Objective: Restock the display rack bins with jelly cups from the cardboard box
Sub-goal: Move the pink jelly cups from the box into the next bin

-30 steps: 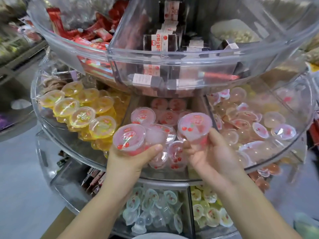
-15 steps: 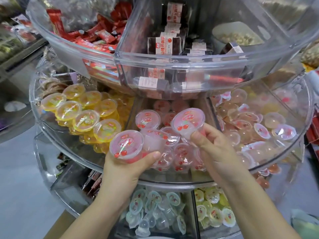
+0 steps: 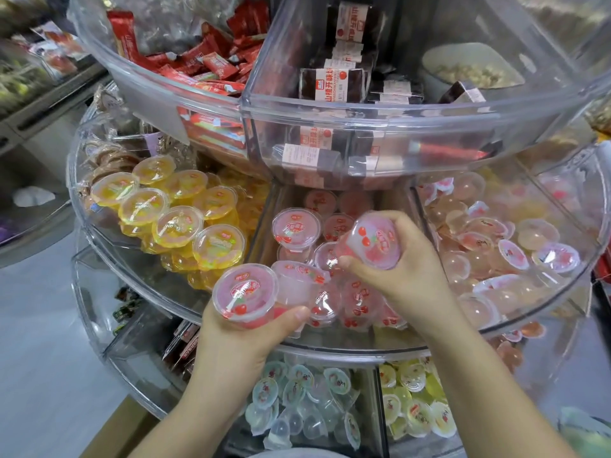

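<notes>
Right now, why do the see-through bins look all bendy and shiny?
Head view: the wide-angle lens curves the clear rack rim; ceiling light glares off its plastic; the edges look soft, yet the left hand and right hand holding red jelly cups stay fairly sharp.

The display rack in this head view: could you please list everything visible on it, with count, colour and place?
Pink jelly cups: many, pink-red, middle tier centre bin.
Yellow jelly cups: many, yellow, middle tier left bin.
Pale jelly cups: many, peach-white, middle tier right bin.
Red wrapped snacks: many, red, top tier left.
Dark bars: several, dark with white labels, top tier centre.
Clear jelly cups: many, bottom tier.
Left hand: holds two pink cups.
Right hand: grips one tilted pink cup.
</notes>
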`<state>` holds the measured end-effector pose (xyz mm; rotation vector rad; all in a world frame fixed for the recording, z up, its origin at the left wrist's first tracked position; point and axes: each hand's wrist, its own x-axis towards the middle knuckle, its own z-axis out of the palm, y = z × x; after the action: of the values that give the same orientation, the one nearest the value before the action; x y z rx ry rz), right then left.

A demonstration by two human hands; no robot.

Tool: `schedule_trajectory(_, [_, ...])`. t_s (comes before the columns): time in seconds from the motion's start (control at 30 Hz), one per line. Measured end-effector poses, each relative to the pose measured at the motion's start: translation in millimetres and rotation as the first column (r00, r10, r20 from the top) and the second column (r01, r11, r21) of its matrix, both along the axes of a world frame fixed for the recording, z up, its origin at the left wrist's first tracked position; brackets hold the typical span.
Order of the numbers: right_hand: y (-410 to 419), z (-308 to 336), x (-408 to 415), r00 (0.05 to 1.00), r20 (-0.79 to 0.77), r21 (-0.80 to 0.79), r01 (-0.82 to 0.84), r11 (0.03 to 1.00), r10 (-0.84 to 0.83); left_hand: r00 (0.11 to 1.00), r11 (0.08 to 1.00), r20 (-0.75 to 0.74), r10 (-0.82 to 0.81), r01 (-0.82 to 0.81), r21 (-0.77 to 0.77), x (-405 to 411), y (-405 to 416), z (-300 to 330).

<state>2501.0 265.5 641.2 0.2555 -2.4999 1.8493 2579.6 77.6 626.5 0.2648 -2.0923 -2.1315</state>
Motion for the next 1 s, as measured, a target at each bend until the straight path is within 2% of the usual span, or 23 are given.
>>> schedule_trajectory(0.17, [-6,-2,-9,0.998,-0.026,0.253,-0.042,0.967,0.050,0.999,1.000,0.038,0.020,-0.021,0.011,-1,-1,-4])
schedule_trajectory(0.4, [-2,2,-31,0.966,0.017,0.433,-0.240,0.869,0.258,0.998,0.999,0.044,0.049,-0.050,0.021,-1,2,-3])
schedule_trajectory(0.53, [1,-1,-33,0.951,0.051,0.408,-0.299,0.863,0.305,0.993,0.995,0.080,0.089,-0.093,0.047,-2,1,-6])
schedule_trajectory(0.73, [-2,-4,-31,0.977,-0.065,0.399,-0.162,0.903,0.203,0.996,0.995,0.061,0.071,-0.075,0.071,-6,1,-7])
schedule_trajectory(1.0, [-5,-8,-26,0.970,-0.081,0.393,-0.180,0.902,0.229,0.997,0.995,0.044,0.068,-0.071,0.069,-8,3,-5])
